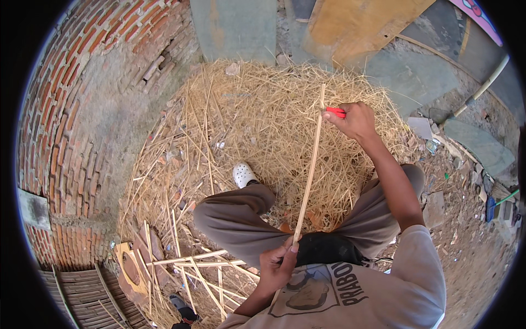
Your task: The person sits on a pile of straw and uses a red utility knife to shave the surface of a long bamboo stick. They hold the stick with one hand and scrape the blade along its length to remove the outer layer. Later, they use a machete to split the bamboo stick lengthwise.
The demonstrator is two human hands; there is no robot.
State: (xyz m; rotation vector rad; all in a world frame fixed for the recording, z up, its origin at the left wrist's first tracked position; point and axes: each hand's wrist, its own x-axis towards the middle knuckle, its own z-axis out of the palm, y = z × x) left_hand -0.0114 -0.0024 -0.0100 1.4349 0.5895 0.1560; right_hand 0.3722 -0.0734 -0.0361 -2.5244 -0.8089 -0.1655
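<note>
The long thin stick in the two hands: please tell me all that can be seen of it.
The stick is a long, slender, pale tan strip that looks like split bamboo or cane, slightly bowed. It runs from the left hand, which grips its lower end near the person's lap, up to the right hand, which meets it close to its top end while holding a red-handled tool against it. A short tip sticks out above that hand. It crosses above the pile of straw-like shavings.

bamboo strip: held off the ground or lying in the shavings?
Held up. The left hand grips the bamboo strip near its lower end; the right hand presses a red-handled tool near its top.
</note>
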